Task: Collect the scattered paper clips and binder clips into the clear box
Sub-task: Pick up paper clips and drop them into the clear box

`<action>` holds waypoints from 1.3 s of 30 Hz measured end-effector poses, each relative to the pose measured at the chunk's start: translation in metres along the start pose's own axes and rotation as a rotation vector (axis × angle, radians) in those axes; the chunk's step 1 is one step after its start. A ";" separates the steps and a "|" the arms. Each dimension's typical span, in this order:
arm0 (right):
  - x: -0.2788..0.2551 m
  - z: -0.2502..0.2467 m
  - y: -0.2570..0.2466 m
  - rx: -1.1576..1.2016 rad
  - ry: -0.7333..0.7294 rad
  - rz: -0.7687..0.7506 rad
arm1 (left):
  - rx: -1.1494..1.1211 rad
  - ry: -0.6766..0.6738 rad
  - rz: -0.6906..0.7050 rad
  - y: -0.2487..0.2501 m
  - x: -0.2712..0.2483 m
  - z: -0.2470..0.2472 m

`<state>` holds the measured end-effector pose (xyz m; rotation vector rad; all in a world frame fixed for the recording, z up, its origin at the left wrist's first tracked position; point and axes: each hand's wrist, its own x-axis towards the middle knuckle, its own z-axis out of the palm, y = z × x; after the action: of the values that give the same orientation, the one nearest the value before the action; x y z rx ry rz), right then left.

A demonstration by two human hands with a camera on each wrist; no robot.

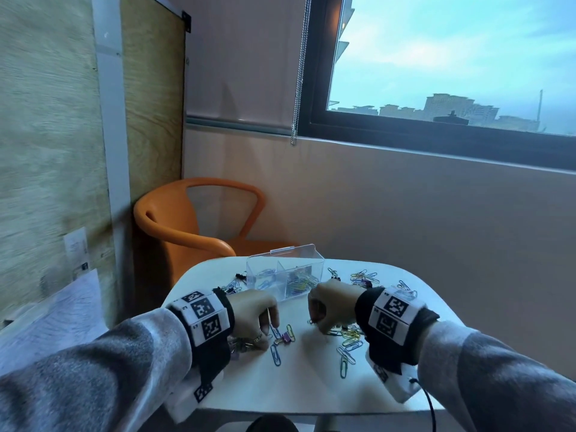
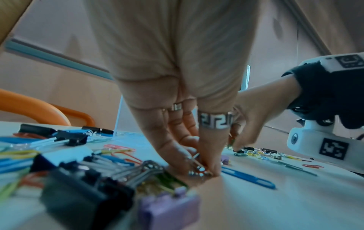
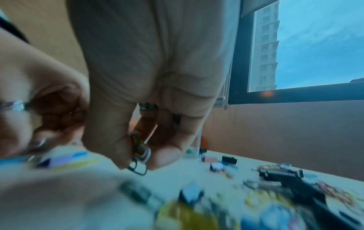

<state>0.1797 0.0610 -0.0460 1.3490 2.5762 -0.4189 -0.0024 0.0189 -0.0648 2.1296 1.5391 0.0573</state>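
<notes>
Down at the near middle of the white worktop (image 1: 311, 391), the left hand (image 1: 254, 313) has its fingertips (image 2: 208, 170) bunched together and pinching a few small clips (image 2: 199, 168) against the surface. A blue paper clip (image 2: 248, 177) lies just beside those fingertips, and a lilac binder clip (image 1: 285, 338) sits close by. Under the left wrist is a heap of black and lilac binder clips (image 2: 94, 191) mixed with coloured paper clips.

The right hand (image 1: 332, 304), a little apart toward the right, is curled, with thumb and fingers closed round a small bunch of clips (image 3: 140, 154) that hangs just above the worktop. More coloured paper clips (image 1: 349, 344) lie scattered beneath and beside it.

Beyond both hands, toward the far edge, stands the clear box (image 1: 285, 272), open, with a divider and paper clips already in both compartments. Further clips (image 1: 363, 277) are strewn to its left and right. An orange chair (image 1: 193, 219) stands past the far left corner.
</notes>
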 end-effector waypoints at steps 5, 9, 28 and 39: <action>0.016 -0.046 -0.005 0.022 0.328 -0.047 | -0.151 0.041 -0.015 -0.007 0.001 -0.010; 0.044 -0.056 -0.001 -0.005 0.538 -0.058 | -0.367 0.238 0.009 -0.004 0.007 -0.039; -0.014 -0.046 0.066 0.270 0.518 0.095 | -0.026 0.461 0.061 0.036 0.080 -0.044; -0.081 -0.024 0.114 -0.019 0.024 0.551 | 0.312 0.489 -0.063 0.026 0.047 -0.050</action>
<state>0.3187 0.0684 -0.0164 1.9681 2.0852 -0.2770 0.0213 0.0736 -0.0225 2.4304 1.9996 0.3616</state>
